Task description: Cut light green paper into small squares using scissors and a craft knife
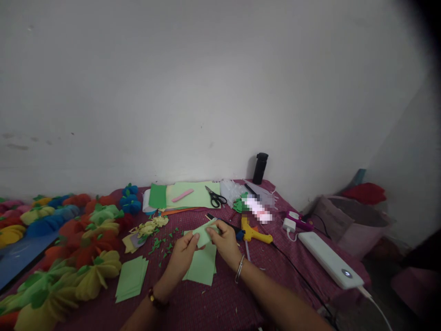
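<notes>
Between my two hands is a small light green sheet that looks folded; whether it is felt or paper I cannot tell. My left hand pinches its left end with thumb and fingers. At its right end, my right hand grips it the same way. Below them lie larger light green pieces on the cloth-covered table. A stack of light green rectangles rests to the left. Just right of my right hand is a yellow glue gun with a black cord.
Colourful petalled shapes crowd the left side. Green scraps are scattered near my left hand. Black scissors and a pink strip lie on sheets behind. A black bottle, a white power bank and a fabric bin stand rightward.
</notes>
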Demonstrator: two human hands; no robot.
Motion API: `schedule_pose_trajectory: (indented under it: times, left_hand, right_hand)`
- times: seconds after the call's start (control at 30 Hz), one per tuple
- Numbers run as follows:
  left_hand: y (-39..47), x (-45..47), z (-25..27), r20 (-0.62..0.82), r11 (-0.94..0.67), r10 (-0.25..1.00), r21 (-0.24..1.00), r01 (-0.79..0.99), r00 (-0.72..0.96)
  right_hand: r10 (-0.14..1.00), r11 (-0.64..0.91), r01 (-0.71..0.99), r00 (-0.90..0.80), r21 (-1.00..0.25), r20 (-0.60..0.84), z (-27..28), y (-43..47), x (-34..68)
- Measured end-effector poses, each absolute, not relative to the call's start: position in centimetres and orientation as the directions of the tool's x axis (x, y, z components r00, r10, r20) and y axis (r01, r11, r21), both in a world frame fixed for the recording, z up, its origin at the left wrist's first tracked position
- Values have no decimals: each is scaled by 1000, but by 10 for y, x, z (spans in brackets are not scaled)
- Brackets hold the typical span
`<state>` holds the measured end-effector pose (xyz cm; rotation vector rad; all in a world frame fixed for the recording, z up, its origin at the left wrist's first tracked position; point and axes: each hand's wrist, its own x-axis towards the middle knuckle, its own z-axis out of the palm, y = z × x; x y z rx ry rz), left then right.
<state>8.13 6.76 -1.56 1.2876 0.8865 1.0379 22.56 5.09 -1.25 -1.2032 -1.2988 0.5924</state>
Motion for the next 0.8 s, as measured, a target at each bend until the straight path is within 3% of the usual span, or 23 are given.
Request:
schedule_pose_trajectory:
  times: [0.47,0.6,0.8]
  left_hand:
    - [71,81,-22,99,-83,940,995,-62,328]
    - [69,81,-20,110,-124,948,992,26,300]
    - [66,77,-16,134,-185,951,969,165,278]
  right_hand:
    - [862,365,307,245,-879,443,-11,49,225]
    - [864,365,275,254,-889,434,-14,49,224]
    - [904,367,-72,265,-928,337,-10,49,221]
